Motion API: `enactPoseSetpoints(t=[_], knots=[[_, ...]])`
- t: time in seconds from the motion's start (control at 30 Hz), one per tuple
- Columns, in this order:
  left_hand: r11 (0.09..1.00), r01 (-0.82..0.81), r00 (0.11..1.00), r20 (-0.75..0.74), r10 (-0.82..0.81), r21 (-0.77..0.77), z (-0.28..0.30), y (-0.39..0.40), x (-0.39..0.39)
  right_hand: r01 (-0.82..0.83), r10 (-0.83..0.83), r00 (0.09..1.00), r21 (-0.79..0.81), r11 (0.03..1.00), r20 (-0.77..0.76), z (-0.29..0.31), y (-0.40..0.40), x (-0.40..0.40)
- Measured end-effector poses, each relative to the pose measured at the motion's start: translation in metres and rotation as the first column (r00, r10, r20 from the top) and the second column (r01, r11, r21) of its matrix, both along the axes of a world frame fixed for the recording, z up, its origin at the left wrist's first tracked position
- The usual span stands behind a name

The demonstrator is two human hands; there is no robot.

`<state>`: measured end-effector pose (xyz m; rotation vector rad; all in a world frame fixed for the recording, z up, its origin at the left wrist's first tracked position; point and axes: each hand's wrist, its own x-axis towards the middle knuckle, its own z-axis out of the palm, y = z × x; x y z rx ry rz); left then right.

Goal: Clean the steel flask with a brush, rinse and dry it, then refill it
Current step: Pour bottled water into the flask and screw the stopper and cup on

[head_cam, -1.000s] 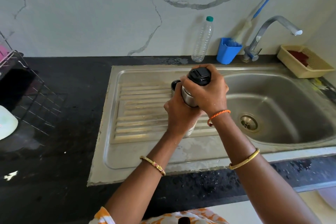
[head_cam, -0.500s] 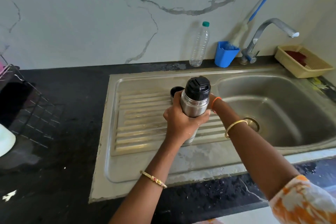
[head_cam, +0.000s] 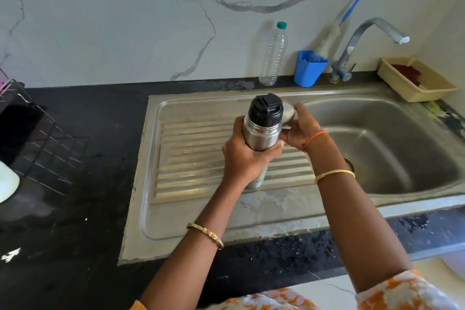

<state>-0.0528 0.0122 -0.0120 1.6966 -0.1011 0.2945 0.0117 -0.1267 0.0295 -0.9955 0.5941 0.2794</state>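
Two hands worked over the ribbed draining board [head_cam: 196, 156] of the steel sink [head_cam: 392, 138]. Nearest the camera lay the front edge of the black worktop [head_cam: 75, 246], wet and speckled, with two forearms in orange-patterned sleeves reaching across it. The left wrist carried a gold bangle [head_cam: 205, 232]; the right wrist carried a gold bangle and an orange thread.

The left hand [head_cam: 245, 158] gripped the flask [head_cam: 263, 131] round its steel body, fingers curled tightly about it. The flask stood upright above the draining board, its base near or on the ribs; contact could not be confirmed because the hand covered the lower part. A black cap [head_cam: 266, 108] sat closed on the flask's neck.

The right hand [head_cam: 300, 128] was just beside the flask, on its sink side, fingers curled around a small pale, rounded object [head_cam: 288, 112] held against the cap's edge. The object was blurred and could not be identified.

Beyond the hands, the sink basin was visible with its drain partly hidden behind the right forearm. At the left edge, a dark wire rack [head_cam: 37, 138] rested on the worktop.

Along the back of the worktop, against the marble-patterned wall, stood a clear plastic bottle [head_cam: 273, 55] with a green cap, then a blue cup [head_cam: 310, 68] holding a brush [head_cam: 352, 7] with a blue handle, then the curved tap [head_cam: 364, 38]. A yellow tray [head_cam: 417, 78] with something red inside sat at the far right corner.
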Motion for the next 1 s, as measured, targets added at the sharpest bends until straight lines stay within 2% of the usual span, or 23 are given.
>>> enactPoseSetpoints(t=[0.07, 0.13, 0.2, 0.27, 0.33, 0.4, 0.5, 0.57, 0.63, 0.7, 0.77, 0.87, 1.0], knots=[[1.0, 0.01, 1.0, -0.003, -0.01, -0.006, 0.0, 0.0, -0.001, 0.014, -0.01, 1.0, 0.139, 0.99, -0.029, -0.002, -0.013, -0.01], [1.0, 0.019, 1.0, -0.011, -0.019, -0.015, 0.0, 0.0, -0.002, -0.012, 0.023, 0.998, 0.197, 0.98, -0.054, 0.0, -0.024, -0.018], [0.999, 0.023, 1.0, -0.02, -0.024, -0.024, 0.0, 0.0, -0.002, -0.04, 0.047, 0.997, 0.115, 0.993, -0.06, 0.003, -0.025, -0.024], [0.999, 0.023, 0.999, -0.034, -0.024, -0.034, 0.001, 0.0, -0.002, -0.095, 0.093, 0.995, -0.14, 0.986, -0.024, 0.016, -0.024, -0.032], [0.999, 0.03, 0.999, -0.042, -0.032, -0.044, 0.001, 0.0, -0.002, -0.066, 0.108, 0.989, -0.36, 0.93, 0.097, 0.032, -0.024, -0.039], [0.998, 0.041, 0.998, -0.039, -0.043, -0.052, 0.0, 0.0, -0.001, -0.016, 0.154, 0.936, -0.398, 0.917, 0.317, 0.054, -0.024, -0.048], [0.997, 0.049, 0.999, -0.021, -0.05, -0.062, -0.001, 0.0, -0.001, -0.079, 0.379, 0.735, -0.484, 0.871, 0.562, 0.086, -0.022, -0.061], [0.997, 0.05, 0.998, -0.021, -0.051, -0.06, -0.002, 0.0, 0.0, -0.103, 0.587, 0.59, -0.669, 0.736, 0.555, 0.103, -0.019, -0.064], [0.997, 0.048, 0.998, -0.027, -0.049, -0.058, -0.003, 0.0, 0.0, -0.053, 0.766, 0.484, -0.86, 0.508, 0.423, 0.114, -0.011, -0.066], [0.997, 0.044, 0.999, -0.03, -0.046, -0.056, -0.003, 0.0, -0.001, -0.01, 0.876, 0.4, -0.954, 0.298, 0.27, 0.12, -0.004, -0.065], [0.998, 0.039, 0.999, -0.032, -0.04, -0.05, -0.003, 0.0, -0.001, -0.008, 0.914, 0.366, -0.982, 0.191, 0.175, 0.122, 0.004, -0.065], [0.998, 0.035, 0.999, -0.04, -0.036, -0.043, -0.003, 0.0, 0.0, 0.021, 0.881, 0.46, -0.993, 0.113, 0.11, 0.118, 0.013, -0.063], [0.999, 0.033, 0.999, -0.036, -0.035, -0.036, -0.003, 0.0, -0.001, 0.078, 0.792, 0.61, -0.996, -0.049, 0.008, 0.108, 0.024, -0.068]])
